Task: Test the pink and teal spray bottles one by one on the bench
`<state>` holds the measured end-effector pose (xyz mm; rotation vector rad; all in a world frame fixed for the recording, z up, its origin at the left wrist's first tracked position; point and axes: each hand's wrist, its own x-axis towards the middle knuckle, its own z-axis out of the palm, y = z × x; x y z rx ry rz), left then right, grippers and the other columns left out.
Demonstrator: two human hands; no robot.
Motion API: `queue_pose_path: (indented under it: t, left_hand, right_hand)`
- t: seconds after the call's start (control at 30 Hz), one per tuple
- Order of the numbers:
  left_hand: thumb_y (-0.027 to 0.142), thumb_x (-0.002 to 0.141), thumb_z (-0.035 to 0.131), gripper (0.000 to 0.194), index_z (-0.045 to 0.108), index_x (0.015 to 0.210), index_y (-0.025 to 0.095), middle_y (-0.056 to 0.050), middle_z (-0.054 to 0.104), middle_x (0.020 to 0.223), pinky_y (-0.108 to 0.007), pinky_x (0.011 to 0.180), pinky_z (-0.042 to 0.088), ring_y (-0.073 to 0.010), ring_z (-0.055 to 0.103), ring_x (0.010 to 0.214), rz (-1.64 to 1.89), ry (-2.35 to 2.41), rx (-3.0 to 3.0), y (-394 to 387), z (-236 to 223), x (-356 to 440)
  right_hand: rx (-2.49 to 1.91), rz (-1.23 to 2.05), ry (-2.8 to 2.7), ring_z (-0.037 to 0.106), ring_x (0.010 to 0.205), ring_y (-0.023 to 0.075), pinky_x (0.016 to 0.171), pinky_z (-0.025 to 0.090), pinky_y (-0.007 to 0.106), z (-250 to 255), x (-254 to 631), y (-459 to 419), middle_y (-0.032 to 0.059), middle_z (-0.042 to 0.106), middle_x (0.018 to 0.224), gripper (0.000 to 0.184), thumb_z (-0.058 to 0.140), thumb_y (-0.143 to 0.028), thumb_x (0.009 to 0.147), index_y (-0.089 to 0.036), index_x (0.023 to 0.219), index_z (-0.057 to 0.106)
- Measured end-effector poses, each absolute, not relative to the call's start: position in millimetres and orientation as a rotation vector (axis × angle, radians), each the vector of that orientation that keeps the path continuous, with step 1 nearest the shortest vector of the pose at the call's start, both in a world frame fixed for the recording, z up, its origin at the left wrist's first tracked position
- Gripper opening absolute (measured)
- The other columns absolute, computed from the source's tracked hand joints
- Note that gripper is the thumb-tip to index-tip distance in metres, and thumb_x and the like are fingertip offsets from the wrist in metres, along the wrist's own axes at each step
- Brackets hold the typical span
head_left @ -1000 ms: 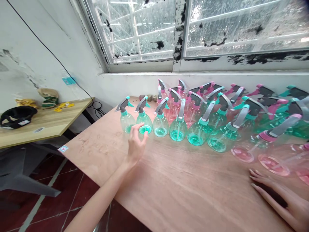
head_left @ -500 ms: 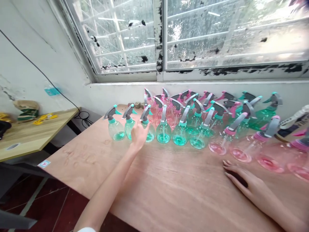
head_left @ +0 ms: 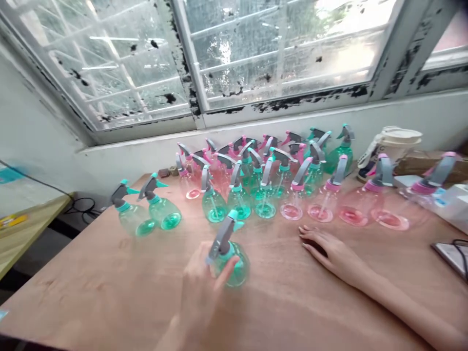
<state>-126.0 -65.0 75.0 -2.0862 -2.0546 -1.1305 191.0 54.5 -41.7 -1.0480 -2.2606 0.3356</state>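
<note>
One green bottle [head_left: 239, 267], lower centre, pinched in left hand [head_left: 199, 278], seemingly for moving; needs steadiness next. Right hand [head_left: 339, 257] rests, thumb spread.

The foremost round green plastic spray bottle [head_left: 240, 270] has a turquoise collar [head_left: 229, 251] and grey lever [head_left: 224, 235]. Round pink plastic spray bottles [head_left: 353, 207] pair pink collars with grey levers. The pinkish-brown wooden bench [head_left: 278, 302] is grain-streaked; the off-white window frame [head_left: 164, 126] is blotched black.

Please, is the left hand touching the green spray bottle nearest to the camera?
Touching. The head view shows the left hand at the green spray bottle, its thumb lying against the body.
</note>
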Motion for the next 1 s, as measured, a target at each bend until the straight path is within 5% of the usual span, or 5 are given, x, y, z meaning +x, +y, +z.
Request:
queue_pose_path:
  t: [0.3,0.6,0.73,0.9,1.0]
  left_hand:
    - [0.047,0.089,0.06,0.024,0.062,0.099,0.025,-0.007,0.068,0.096,-0.044,0.082,0.051,-0.0277,0.065,0.093,-1.091,-1.864,-2.598,-12,78,-49]
    - [0.046,0.074,0.076,0.085,0.034,0.146,0.031,-0.012,0.059,0.13,-0.044,0.085,0.054,-0.0314,0.062,0.109,-1.176,-1.937,-2.862,10,92,-42]
    - [0.036,0.073,0.077,0.078,0.04,0.141,0.035,-0.01,0.058,0.133,-0.044,0.089,0.054,-0.0297,0.062,0.109,-1.45,-1.801,-2.919,19,93,-32]
    - [0.027,0.084,0.058,0.036,0.058,0.12,0.026,-0.008,0.066,0.105,-0.04,0.08,0.056,-0.021,0.066,0.081,-1.577,-1.757,-2.927,24,90,-18]
    - [0.021,0.082,0.052,0.033,0.06,0.114,0.025,-0.009,0.065,0.108,-0.041,0.087,0.054,-0.0231,0.066,0.09,-1.65,-1.64,-2.881,27,89,-15]
  right_hand:
    - [-1.026,0.435,-2.242,0.058,0.126,0.0286,0.106,0.048,0.052,-32,195,53,0.0104,0.066,0.131,0.023,0.052,-0.029,0.095,-0.024,0.116,0.062]
    - [-1.066,0.491,-2.251,0.054,0.131,0.0275,0.111,0.042,0.053,-23,197,55,0.0105,0.065,0.132,0.024,0.053,-0.028,0.096,-0.024,0.118,0.061]
    - [-1.069,0.5,-2.246,0.052,0.132,0.0277,0.11,0.043,0.053,-24,197,55,0.0102,0.065,0.133,0.025,0.053,-0.028,0.095,-0.024,0.119,0.06]
    - [-1.073,0.495,-2.244,0.053,0.132,0.0276,0.111,0.042,0.053,-24,197,55,0.01,0.065,0.133,0.024,0.052,-0.028,0.096,-0.024,0.118,0.059]
    - [-1.072,0.505,-2.241,0.052,0.132,0.0281,0.112,0.041,0.053,-24,197,55,0.0104,0.064,0.133,0.024,0.052,-0.028,0.096,-0.024,0.119,0.059]
